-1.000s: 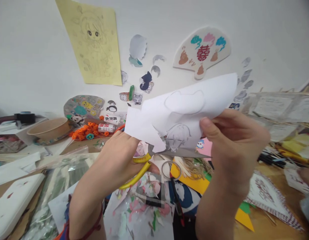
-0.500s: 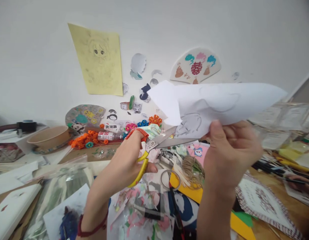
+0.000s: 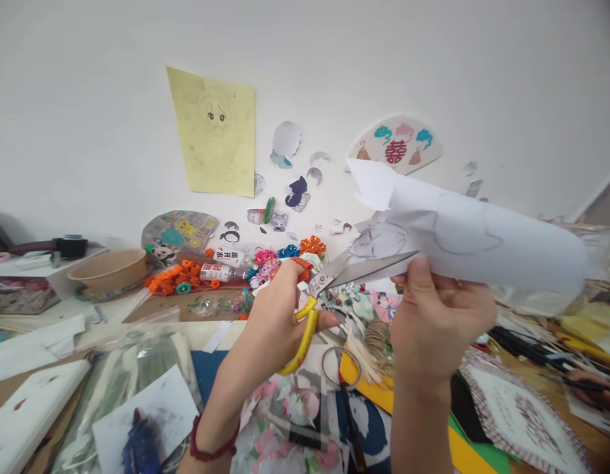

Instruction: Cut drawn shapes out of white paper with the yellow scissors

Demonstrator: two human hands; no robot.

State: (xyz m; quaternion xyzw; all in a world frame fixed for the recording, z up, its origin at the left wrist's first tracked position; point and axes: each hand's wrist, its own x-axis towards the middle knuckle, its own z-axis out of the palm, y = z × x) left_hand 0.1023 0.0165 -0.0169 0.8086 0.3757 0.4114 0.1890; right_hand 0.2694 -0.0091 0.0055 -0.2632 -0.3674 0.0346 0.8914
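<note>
My left hand [image 3: 285, 309] is wrapped round the handles of a pair of scissors [image 3: 322, 284], one handle yellow and the other orange. Their blades are spread apart and reach to the right, with the paper between them. White paper [image 3: 462, 227] with pencil drawings curls upward above my right hand [image 3: 437, 303], which pinches its lower edge between thumb and fingers. The drawn shape near the blades lies at the paper's left side. A ragged flap of the same paper sticks up at its upper left.
Below my hands lies a clear bag of paper scraps [image 3: 285, 395], with a second pair of scissors [image 3: 349, 401] beside it. A tan bowl [image 3: 107, 270] and orange crocheted flowers [image 3: 176, 278] stand at left. Another person's hand [image 3: 593, 388] shows at the right edge.
The paper has tilted, its right end dropping and its curl shifting right. The scissors have moved slightly right along it, blades still apart. The view has shifted a little.
</note>
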